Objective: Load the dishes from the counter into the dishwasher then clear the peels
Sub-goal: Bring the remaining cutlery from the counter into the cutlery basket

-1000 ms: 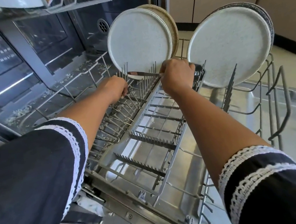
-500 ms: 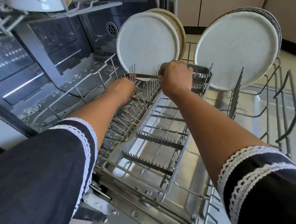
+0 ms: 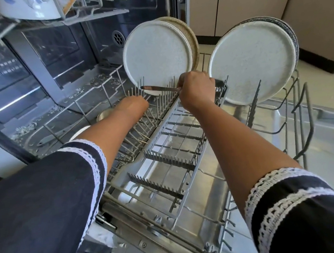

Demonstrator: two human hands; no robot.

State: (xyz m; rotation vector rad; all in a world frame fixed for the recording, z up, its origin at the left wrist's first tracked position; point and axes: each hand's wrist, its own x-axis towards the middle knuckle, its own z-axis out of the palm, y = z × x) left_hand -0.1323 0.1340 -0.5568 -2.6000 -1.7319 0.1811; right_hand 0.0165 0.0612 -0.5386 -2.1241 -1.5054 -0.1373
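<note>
Above the grey wire lower dishwasher rack (image 3: pixel 183 137), the right hand (image 3: pixel 196 91) pinches a slim silver table knife (image 3: pixel 159 88), while the left hand (image 3: pixel 135 107) reaches among its tines, grip hidden.

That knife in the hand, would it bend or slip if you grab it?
The knife looks like thin shiny metal, so probably stiff, not floppy. Its smooth surface may be slippery. The right hand holds it level, so it seems light.

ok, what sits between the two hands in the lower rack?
In the head view, upright tines stand between the left hand and right hand; the knife the right hand holds lies across above them.
</note>
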